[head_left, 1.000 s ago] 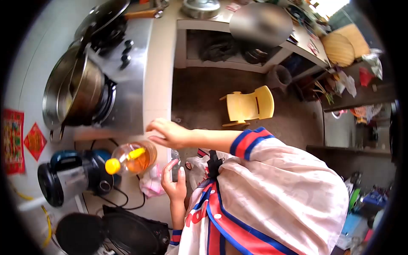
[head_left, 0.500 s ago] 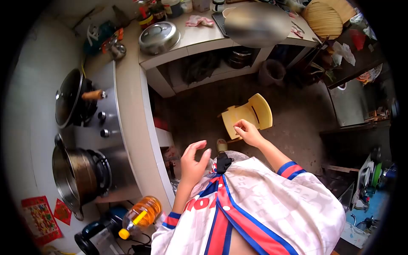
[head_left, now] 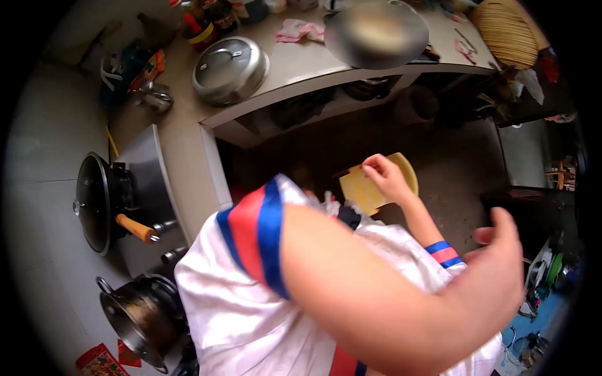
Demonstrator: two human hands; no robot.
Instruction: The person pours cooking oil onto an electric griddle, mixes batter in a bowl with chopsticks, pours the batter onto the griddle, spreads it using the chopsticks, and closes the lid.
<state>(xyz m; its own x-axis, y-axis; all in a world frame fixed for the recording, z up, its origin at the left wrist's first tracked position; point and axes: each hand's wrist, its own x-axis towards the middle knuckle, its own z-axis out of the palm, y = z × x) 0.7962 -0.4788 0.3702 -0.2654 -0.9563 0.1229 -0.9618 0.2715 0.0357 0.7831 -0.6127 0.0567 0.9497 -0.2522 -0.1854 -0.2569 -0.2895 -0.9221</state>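
My left arm is bent across my chest, close to the camera. My left hand (head_left: pixel 492 260) is at the right, blurred, with one finger stretched upward and another bent apart from it. Nothing shows in it, though part of the hand is turned away. My right hand (head_left: pixel 390 180) hangs in front of me, its fingers loosely curved with no object visible in them. Below and behind that hand stands a small yellow chair (head_left: pixel 360 191) on the floor; the hand overlaps it in view, and contact cannot be told.
At the left, a lidded wok (head_left: pixel 94 200) with a wooden handle and a deep pot (head_left: pixel 141 323) sit on the stove (head_left: pixel 139 172). A metal lid (head_left: pixel 229 69), a pink-white cloth (head_left: pixel 300 31) and a blurred round object (head_left: pixel 376 37) are on the counter (head_left: pixel 285 72) ahead.
My left hand has swung up and across my body from left to right. My right hand has shifted slightly right and up. The view has turned, so the stove and pot appear lower.
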